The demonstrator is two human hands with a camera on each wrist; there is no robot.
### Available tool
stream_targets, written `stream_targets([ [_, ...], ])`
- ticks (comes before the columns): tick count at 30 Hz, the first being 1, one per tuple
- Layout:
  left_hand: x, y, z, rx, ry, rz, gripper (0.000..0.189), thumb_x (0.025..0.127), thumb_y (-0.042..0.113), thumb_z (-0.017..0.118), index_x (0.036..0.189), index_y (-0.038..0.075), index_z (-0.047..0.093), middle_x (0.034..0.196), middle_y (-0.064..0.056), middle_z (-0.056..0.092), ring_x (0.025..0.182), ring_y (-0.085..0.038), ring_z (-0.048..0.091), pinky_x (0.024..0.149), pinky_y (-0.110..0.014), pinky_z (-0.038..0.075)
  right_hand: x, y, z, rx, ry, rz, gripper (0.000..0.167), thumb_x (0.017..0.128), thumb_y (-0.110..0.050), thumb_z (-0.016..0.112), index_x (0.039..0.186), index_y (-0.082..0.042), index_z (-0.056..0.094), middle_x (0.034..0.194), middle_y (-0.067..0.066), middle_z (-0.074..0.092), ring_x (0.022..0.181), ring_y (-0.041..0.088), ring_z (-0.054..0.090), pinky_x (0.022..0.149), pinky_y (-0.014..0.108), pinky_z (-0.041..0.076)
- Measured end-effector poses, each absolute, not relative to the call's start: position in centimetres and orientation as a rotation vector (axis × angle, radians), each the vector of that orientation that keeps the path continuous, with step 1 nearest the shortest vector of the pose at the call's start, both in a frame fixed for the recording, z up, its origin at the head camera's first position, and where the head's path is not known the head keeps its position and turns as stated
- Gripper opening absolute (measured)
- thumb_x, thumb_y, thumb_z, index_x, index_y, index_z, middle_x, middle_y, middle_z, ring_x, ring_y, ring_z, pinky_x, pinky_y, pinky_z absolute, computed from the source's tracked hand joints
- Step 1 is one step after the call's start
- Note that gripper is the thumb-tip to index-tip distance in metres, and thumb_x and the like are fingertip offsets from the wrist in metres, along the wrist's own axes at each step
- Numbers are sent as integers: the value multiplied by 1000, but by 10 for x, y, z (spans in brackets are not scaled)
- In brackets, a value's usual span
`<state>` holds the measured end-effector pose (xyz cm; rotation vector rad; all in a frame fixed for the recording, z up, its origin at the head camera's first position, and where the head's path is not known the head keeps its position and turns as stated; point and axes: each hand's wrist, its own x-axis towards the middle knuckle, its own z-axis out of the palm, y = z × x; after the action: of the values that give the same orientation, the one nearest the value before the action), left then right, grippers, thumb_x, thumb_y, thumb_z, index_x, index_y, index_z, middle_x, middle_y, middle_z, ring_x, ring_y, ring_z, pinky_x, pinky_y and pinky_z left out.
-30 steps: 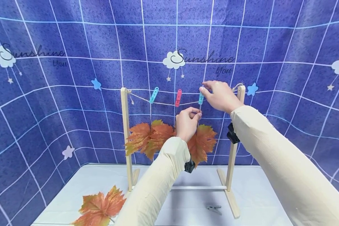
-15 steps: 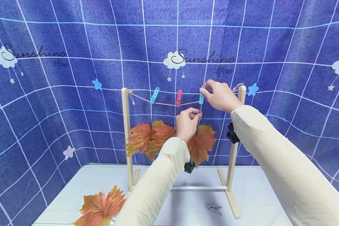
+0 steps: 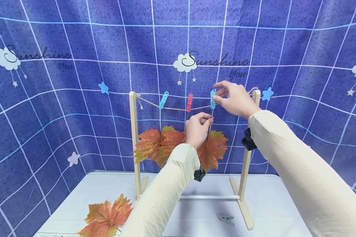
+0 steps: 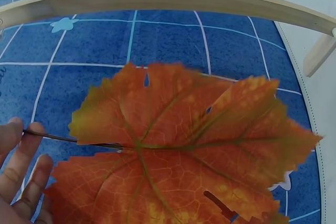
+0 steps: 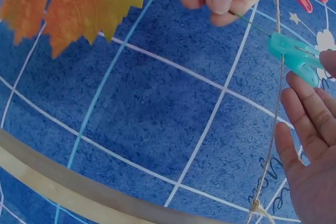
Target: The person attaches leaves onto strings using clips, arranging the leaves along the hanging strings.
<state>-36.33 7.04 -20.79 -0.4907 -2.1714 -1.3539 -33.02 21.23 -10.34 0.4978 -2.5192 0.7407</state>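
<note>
My left hand (image 3: 196,129) pinches the thin stem of an orange artificial maple leaf (image 3: 213,149) between thumb and finger, just below the line. In the left wrist view the leaf (image 4: 173,140) spreads out beyond the fingers. A turquoise clothespin (image 5: 294,56) sits on the twine (image 5: 274,129), and the stem's end runs up to its jaws. My right hand (image 3: 235,98) is at this clothespin, fingers loosened and spread. Its thumb touches one handle, and a fingertip lies right by the other handle. Part of the leaf is hidden behind my left wrist.
A wooden stand (image 3: 244,171) carries the twine. Another turquoise clothespin (image 3: 163,100) and a red clothespin (image 3: 189,102) sit on it, with hanging leaves (image 3: 149,144) below. On the white table (image 3: 270,197) lie another leaf (image 3: 108,215) and a grey clothespin (image 3: 226,220).
My right hand's fingers have loosened and spread from the turquoise clothespin, showing more of its top. The hand has shifted slightly right. My left hand keeps its pinch on the stem.
</note>
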Motion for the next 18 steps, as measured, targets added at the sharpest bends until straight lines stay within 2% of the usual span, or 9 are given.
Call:
stream_targets([
  [9, -362, 71, -209, -486, -2202, -1316, 9, 96, 22, 72, 99, 17, 79, 79, 6, 76, 75, -9, 67, 68, -28, 48, -328, 213, -104, 523, -2511, 708, 38, 101, -25, 62, 130, -1, 64, 116, 17, 70, 110, 33, 62, 97, 50, 45],
  [16, -361, 73, -210, -490, -2205, -1342, 9, 96, 22, 72, 101, 17, 79, 81, 4, 76, 76, -10, 67, 66, -28, 47, -324, 217, -106, 492, -2394, 773, 24, 98, -20, 69, 117, -5, 72, 109, 14, 74, 98, 32, 67, 89, 47, 50],
  [17, -361, 74, -210, -493, -2199, -1347, 9, 96, 22, 73, 101, 17, 79, 81, 4, 76, 75, -10, 67, 66, -28, 47, -323, 218, -106, 486, -2374, 784, 22, 98, -19, 70, 116, -6, 72, 108, 13, 75, 98, 31, 67, 89, 47, 50],
  [18, -361, 74, -210, -496, -2191, -1353, 9, 96, 21, 73, 101, 17, 79, 81, 4, 76, 75, -9, 66, 66, -28, 47, -322, 218, -106, 472, -2355, 793, 21, 98, -20, 70, 114, -8, 73, 107, 12, 75, 97, 31, 67, 95, 49, 46],
])
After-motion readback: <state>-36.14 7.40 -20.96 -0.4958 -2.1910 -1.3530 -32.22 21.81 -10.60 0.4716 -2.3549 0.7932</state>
